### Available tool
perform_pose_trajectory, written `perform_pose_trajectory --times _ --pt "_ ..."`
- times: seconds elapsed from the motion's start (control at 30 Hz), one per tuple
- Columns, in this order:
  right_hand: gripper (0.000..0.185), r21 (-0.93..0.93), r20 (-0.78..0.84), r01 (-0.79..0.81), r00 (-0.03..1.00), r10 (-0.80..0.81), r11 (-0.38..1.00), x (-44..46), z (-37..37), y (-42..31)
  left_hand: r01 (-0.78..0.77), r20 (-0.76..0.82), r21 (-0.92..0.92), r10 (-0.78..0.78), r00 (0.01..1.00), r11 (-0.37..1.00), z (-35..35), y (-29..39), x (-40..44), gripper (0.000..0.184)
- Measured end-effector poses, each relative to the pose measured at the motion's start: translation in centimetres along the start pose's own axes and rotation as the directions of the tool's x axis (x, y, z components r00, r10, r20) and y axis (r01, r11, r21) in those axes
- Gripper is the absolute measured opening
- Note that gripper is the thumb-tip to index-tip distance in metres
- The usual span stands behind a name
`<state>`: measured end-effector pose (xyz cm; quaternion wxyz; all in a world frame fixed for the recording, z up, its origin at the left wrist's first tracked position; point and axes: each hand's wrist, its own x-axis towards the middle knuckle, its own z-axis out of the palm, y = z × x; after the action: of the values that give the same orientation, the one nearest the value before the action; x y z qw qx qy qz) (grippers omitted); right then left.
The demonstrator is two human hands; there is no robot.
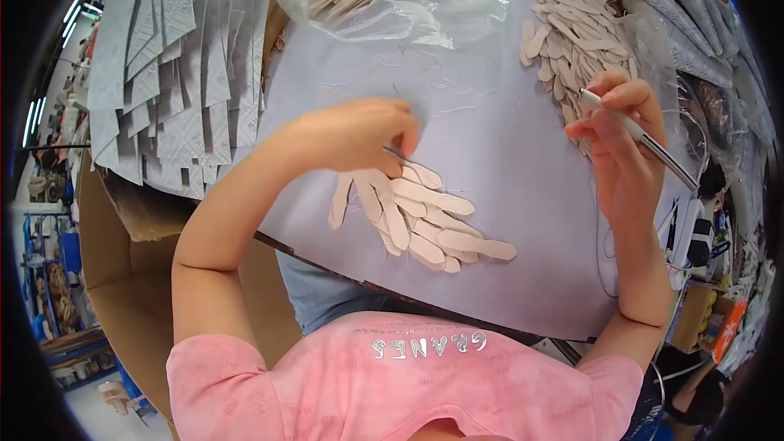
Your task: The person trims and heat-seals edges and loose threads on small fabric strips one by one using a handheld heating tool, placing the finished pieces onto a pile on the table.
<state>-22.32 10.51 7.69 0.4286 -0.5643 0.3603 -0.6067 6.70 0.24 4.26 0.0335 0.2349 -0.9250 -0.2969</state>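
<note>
My left hand (359, 135) is bent over a small pile of beige fabric tabs (433, 204) with rounded ends. Its fingers are curled together at the pile's upper edge, and what they pinch, if anything, is hidden. Loose threads stick out around these tabs. Raised at the right, my right hand (625, 143) grips a slim white pen-like tool (641, 137) with a dark stripe, its narrow end pointing up and left. Behind that hand lies a larger heap of similar tabs (572, 33).
The pale table sheet (523, 139) carries scattered thread bits. Clear plastic (408, 16) covers more tabs at the back. Grey patterned fabric pieces (171, 73) hang at the left, above a cardboard box (122, 278). A thin cord (600, 253) runs along the right side.
</note>
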Motion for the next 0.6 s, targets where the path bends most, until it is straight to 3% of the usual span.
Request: perform_pose_trajectory --times 0.03,0.13,0.17,0.27,0.3,0.33,0.4,0.6 --pt "0.005 -0.004 -0.003 -0.011 1.0 0.011 1.0 -0.1 0.2 0.2 -0.002 0.004 -0.011 0.002 1.0 1.0 -0.2 0.4 0.0 0.012" --pt "0.006 0.039 0.03 -0.08 0.996 0.078 0.996 -0.6 0.7 1.1 0.378 0.343 -0.053 -0.339 0.876 0.924 -2.2 2.4 0.8 0.011" --pt "0.006 0.031 0.025 -0.082 0.996 0.081 0.996 -0.6 0.9 1.4 0.37 0.345 -0.058 -0.329 0.879 0.927 -2.1 2.2 1.2 0.011" --pt "0.006 0.128 0.088 -0.193 0.979 0.183 0.973 -0.4 1.7 2.2 0.156 -0.046 -0.27 -0.174 0.984 0.95 -1.0 0.8 2.6 0.012" --pt "0.006 0.116 0.08 -0.195 0.979 0.187 0.974 -0.4 2.0 2.4 0.143 -0.044 -0.277 -0.162 0.986 0.95 -0.1 0.2 3.0 0.012" --pt "0.006 0.102 0.054 -0.207 0.978 0.203 0.973 -0.2 2.3 2.8 0.0 -0.165 -0.078 -0.013 0.986 0.997 0.9 -0.3 3.4 0.013" --pt "0.006 0.08 -0.001 -0.233 0.972 0.234 0.969 -0.2 2.5 3.6 -0.217 -0.301 0.352 0.329 0.895 0.91 2.7 -1.3 4.0 0.017" --pt "0.01 0.024 0.091 -0.408 0.91 0.405 0.913 0.2 1.5 6.9 -0.273 -0.369 0.288 0.369 0.853 0.918 3.3 -1.2 4.5 0.016"
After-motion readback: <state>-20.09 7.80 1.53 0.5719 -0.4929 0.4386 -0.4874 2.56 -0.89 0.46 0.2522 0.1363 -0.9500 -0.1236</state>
